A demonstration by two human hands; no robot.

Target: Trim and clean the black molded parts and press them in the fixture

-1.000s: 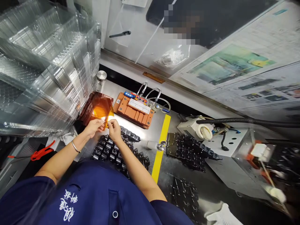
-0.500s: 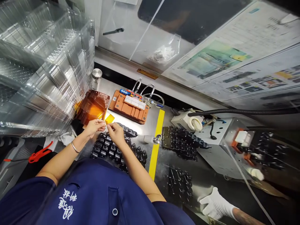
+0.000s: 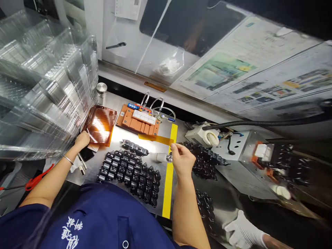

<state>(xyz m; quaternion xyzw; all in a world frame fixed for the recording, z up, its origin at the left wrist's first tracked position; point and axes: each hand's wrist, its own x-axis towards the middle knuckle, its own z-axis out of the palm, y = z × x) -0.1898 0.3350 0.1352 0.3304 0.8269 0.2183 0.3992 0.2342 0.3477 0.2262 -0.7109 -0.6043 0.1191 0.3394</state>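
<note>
My right hand (image 3: 182, 159) pinches one end of a long amber tape strip (image 3: 155, 139), which stretches left above the steel bench toward the orange fixture (image 3: 137, 120). My left hand (image 3: 82, 139) rests closed at the near edge of a stack of amber film sheets (image 3: 100, 124) on the left, and what its fingers hold is unclear. A black tray of small black parts (image 3: 131, 172) lies in front of me between my arms. A short row of black parts (image 3: 135, 147) sits just behind it.
Clear plastic trays (image 3: 44, 86) are stacked high on the left. A yellow line (image 3: 169, 173) runs across the bench. More black part trays (image 3: 204, 159) and a white device with a black hose (image 3: 207, 135) lie right. Another person's white-gloved hand (image 3: 240, 233) is at bottom right.
My hands have parted. The right hand swung right with an amber strip drawn out behind it; the left hand dropped back to the amber sheets. The view shifted right.
</note>
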